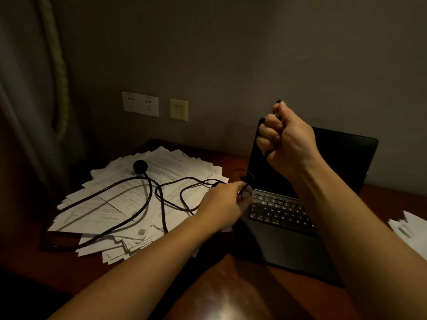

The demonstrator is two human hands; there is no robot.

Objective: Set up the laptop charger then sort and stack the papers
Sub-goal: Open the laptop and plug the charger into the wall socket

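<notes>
A black open laptop (288, 218) stands on the dark wooden desk (231, 294), its screen dark. My right hand (288, 137) is raised in front of the screen, fingers curled round a thin black cable end. My left hand (225, 204) pinches the charger cable beside the laptop's left edge, near the keyboard corner. The black charger cable (147, 199) loops across a messy spread of white papers (120, 209) on the left, and its round black plug (140, 166) lies on the papers' far side.
White wall sockets (140, 103) and a yellowish switch plate (178, 109) sit on the wall above the papers. A few more white sheets (411, 232) lie at the right edge. A curtain with a rope tie (57, 72) hangs at the left.
</notes>
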